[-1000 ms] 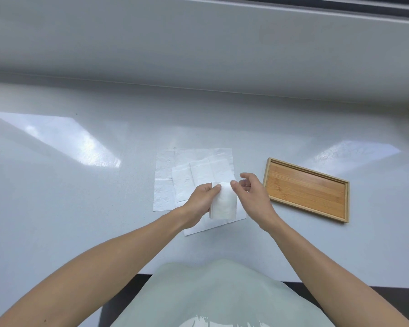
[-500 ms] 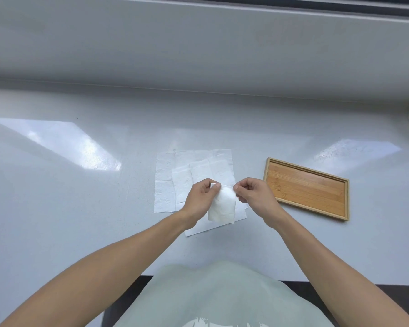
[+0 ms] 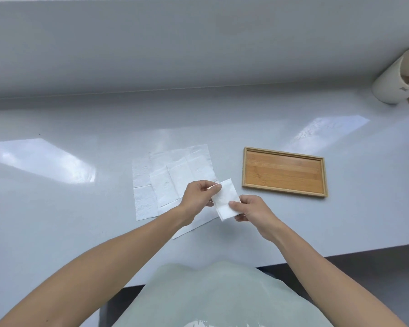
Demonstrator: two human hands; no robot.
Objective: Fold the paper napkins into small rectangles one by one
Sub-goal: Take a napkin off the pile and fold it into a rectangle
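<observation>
White folded napkin [image 3: 226, 199] pinched betw both hands above table [image 3: 57, 220]: left hand [image 3: 200, 195] on upper left corner, right hand [image 3: 250, 208] on lower right edge. Unfolded napkins [image 3: 172, 178] flat beneath, left of wooden tray [image 3: 284, 175]. Cup [image 3: 397, 79] far right.

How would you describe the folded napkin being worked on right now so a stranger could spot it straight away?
Start at the bamboo tray on the white counter; just left of it lie unfolded napkins. The folded napkin is the small thick white rectangle held between the left hand and right hand, the only one not lying flat.
</observation>
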